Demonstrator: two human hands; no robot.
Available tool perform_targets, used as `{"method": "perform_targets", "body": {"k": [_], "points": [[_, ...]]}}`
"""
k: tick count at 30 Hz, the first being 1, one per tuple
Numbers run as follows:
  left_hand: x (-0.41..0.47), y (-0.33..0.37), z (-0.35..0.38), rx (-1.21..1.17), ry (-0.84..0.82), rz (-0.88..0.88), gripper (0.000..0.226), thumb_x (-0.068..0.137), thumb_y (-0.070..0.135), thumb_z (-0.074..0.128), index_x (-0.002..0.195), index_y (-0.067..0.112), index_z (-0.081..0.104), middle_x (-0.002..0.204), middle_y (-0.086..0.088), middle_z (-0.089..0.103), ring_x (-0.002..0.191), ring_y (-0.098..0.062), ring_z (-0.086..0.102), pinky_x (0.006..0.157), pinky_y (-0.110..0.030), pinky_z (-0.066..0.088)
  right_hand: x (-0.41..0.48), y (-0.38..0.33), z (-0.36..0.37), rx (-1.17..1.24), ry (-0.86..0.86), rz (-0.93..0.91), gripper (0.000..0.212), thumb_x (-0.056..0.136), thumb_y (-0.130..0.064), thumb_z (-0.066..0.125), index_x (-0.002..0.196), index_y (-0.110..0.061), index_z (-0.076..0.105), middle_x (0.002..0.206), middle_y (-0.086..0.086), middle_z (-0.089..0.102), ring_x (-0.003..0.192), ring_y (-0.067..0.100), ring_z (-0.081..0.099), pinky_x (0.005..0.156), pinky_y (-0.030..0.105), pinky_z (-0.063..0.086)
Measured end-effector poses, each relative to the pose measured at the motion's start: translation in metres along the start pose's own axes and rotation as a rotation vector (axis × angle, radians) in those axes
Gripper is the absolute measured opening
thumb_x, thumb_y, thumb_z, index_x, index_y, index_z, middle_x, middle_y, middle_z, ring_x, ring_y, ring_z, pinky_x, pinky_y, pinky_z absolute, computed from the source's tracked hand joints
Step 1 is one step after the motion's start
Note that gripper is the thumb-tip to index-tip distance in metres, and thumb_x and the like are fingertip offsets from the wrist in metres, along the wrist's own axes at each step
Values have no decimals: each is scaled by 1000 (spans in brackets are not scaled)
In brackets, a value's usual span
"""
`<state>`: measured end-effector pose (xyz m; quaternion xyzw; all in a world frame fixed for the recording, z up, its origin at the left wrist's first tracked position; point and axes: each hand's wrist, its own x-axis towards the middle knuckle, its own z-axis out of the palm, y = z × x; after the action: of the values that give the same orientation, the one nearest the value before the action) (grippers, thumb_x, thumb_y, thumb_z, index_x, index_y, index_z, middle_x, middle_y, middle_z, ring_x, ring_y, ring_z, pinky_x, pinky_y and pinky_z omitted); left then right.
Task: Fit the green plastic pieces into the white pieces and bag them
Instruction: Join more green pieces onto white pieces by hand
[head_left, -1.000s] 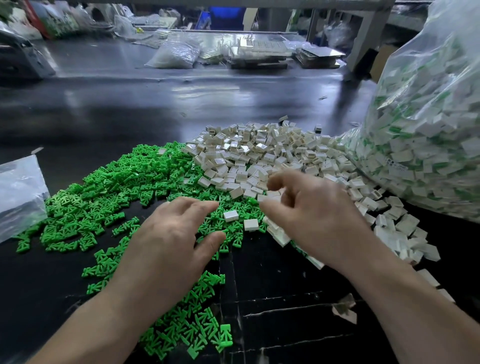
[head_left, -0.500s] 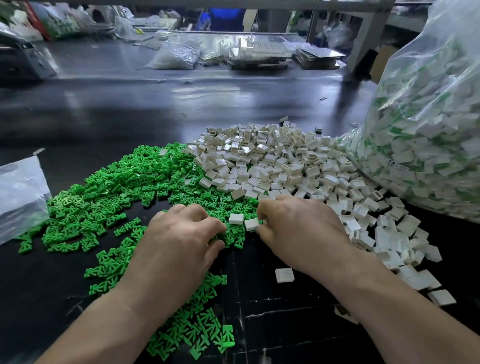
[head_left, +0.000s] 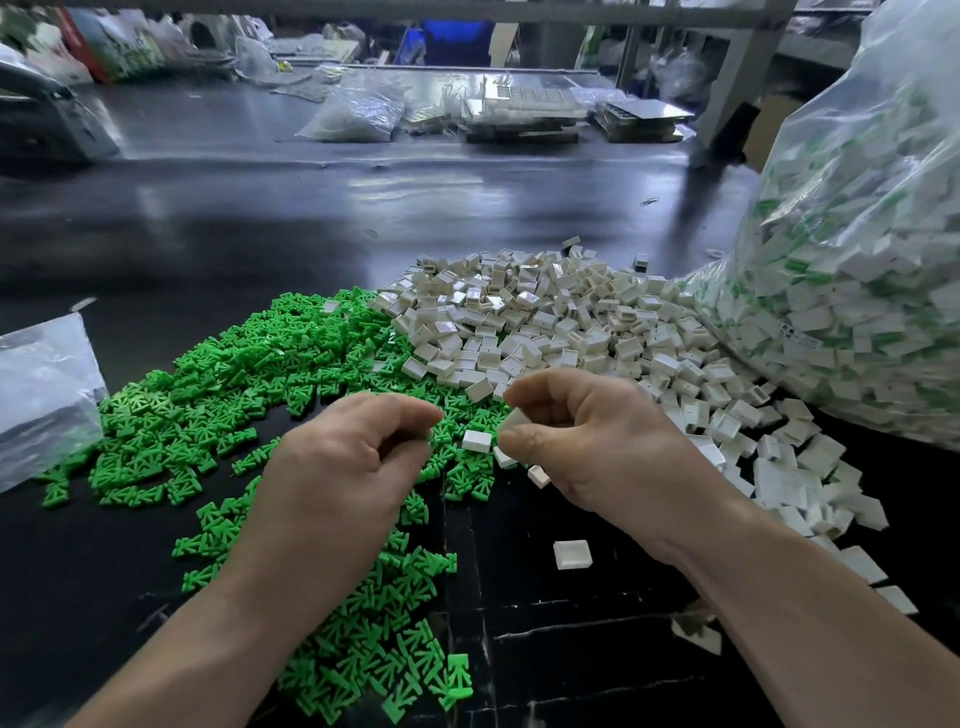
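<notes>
White square plastic piece (head_left: 515, 419) is pinched by fingers of the right hand (head_left: 597, 447); left hand (head_left: 343, 467) fingers curl in, and I cannot tell what they hold.

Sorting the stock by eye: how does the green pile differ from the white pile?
The green pile lies left, the white pile right, against the big bag. Green pile pieces are flat and forked; white pile pieces are boxy squares. The green pile spreads thin, the white pile heaps higher. Both lie loose on the dark table, touching mid-table.
</notes>
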<state>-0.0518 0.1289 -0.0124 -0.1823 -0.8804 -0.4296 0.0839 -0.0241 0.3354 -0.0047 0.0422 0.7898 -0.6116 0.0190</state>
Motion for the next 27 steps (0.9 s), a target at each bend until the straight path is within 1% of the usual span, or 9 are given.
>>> {"method": "perform_targets", "body": {"k": [2,5,7,10,14,17,20,24,27], "points": [[-1,3,-1,-280,-19,-126,23,80,22,77,94,40,75,88,21,73,81,5,68,68,-1,46,0,-3,1,173,-68,17,8,88,-16,77,92,-23,75,70,-5,65,49,8,47,41,19,37],[0,7,-1,-602,-49,-207,17,74,26,74,90,31,76,86,2,76,82,-11,73,67,-10,52,-1,-6,1,341,-160,17,12,93,-17,71,86,-26,75,72,4,66,44,10,42,37,19,31],[0,7,0,-751,-59,-232,16,71,22,73,87,24,76,86,-5,75,85,-21,74,67,-17,55,-2,-8,0,423,-225,30,10,94,-17,69,90,-25,74,74,9,67,41,10,40,36,17,29],[-1,9,1,-895,-80,-274,24,63,24,76,86,20,77,83,-7,74,85,-25,74,70,-23,57,-3,-10,2,521,-265,50,12,85,-14,68,87,-23,76,72,11,64,39,11,40,35,16,29],[-2,12,2,-989,-122,-313,29,66,14,73,94,17,77,77,-7,73,80,-23,74,66,-21,56,-1,-8,3,629,-244,79,19,80,-7,61,92,-12,74,73,12,65,42,12,44,36,18,31],[-2,14,3,-994,-134,-318,25,69,11,69,92,16,78,77,-12,73,80,-24,74,64,-21,56,0,-7,3,709,-237,98,20,83,-13,61,101,-4,64,77,14,64,44,12,47,35,19,34],[-3,15,3,-969,-119,-299,22,66,19,72,88,18,77,78,-15,73,81,-27,74,63,-23,57,0,-6,3,745,-226,112,21,87,-15,60,104,-3,59,77,13,63,44,11,47,34,19,34],[-5,15,3,-883,-119,-266,25,65,33,77,88,24,75,81,-13,74,82,-29,74,61,-25,57,-2,-7,2,800,-275,146,18,90,-8,51,106,-6,58,74,12,60,44,11,45,33,19,34],[-5,15,3,-865,-90,-245,22,67,26,86,85,27,74,83,-13,75,80,-30,74,60,-24,56,-3,-10,2,764,-267,135,15,82,-11,58,97,-9,63,75,13,61,45,12,46,34,20,35]]}}
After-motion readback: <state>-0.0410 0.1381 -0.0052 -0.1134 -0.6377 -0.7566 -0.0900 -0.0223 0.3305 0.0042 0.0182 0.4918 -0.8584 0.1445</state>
